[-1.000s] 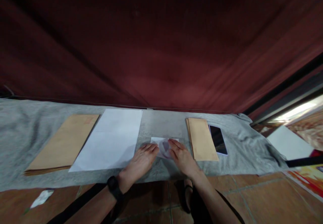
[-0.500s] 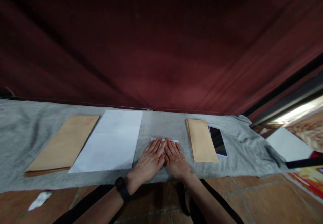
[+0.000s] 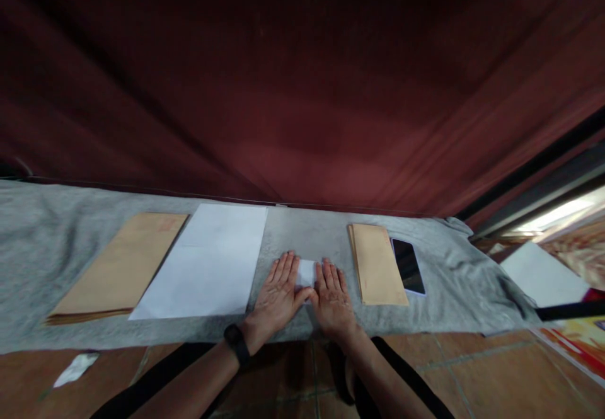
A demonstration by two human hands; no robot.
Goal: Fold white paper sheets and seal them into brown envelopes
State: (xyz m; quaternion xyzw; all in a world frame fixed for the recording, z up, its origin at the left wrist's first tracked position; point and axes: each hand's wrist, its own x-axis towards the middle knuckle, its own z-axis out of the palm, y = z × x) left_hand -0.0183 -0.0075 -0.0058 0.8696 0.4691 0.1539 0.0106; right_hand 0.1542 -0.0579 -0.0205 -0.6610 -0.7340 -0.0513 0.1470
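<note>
A small folded piece of white paper [image 3: 306,273] lies on the grey cloth, its middle showing between my hands and its two ends covered by them. My left hand [image 3: 278,290] rests flat on the paper's left part, fingers stretched forward. On the right part, my right hand [image 3: 333,294] presses down just as flat. Both thumbs meet near the paper's close edge. To the left is a stack of large white sheets [image 3: 208,261]. Several brown envelopes [image 3: 378,264] lie to the right of my right hand.
A pile of large brown envelopes [image 3: 118,264] sits at the far left. Beside the right-hand envelopes lies a phone [image 3: 408,266]. The grey cloth [image 3: 307,227] covers a narrow surface against a dark red curtain [image 3: 302,110]. A scrap of white paper [image 3: 76,369] is on the tiled floor.
My hands have slid apart from the middle toward the paper's two ends, uncovering its centre. The sheets, envelopes and phone have stayed in place.
</note>
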